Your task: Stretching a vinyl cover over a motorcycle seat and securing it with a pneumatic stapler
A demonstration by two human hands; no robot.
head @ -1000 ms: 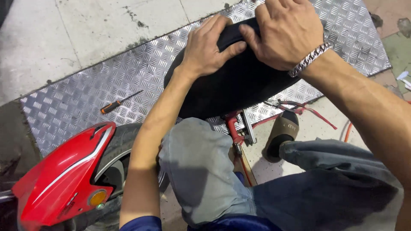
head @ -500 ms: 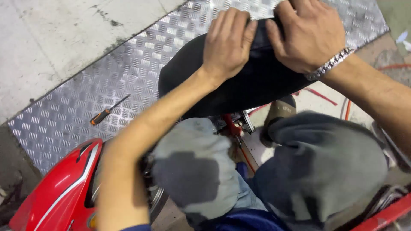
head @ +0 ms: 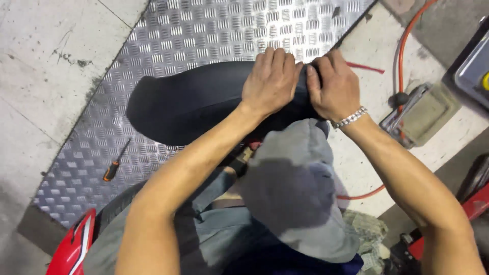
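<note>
The ridged metal tread plate covers the floor across the upper middle of the frame, its left edge running diagonally from the top down to the lower left, where pale concrete floor lies bare and open. On the plate's lower left part an orange-handled screwdriver lies alone, well apart from my arms. The plate's right edge meets more concrete at the upper right, crossed by a thin orange hose and holding a flat grey metal pedal-like piece.

The long black padded seat cover lies across the centre of the frame, over the plate and against my grey-trousered knee. My left hand presses flat on its right end, fingers together and curled over the far edge. My right hand, a silver chain bracelet at the wrist, pinches the same end just beside it, fingers bent tight on the black material.

A red scooter body panel shows at the bottom left corner.
</note>
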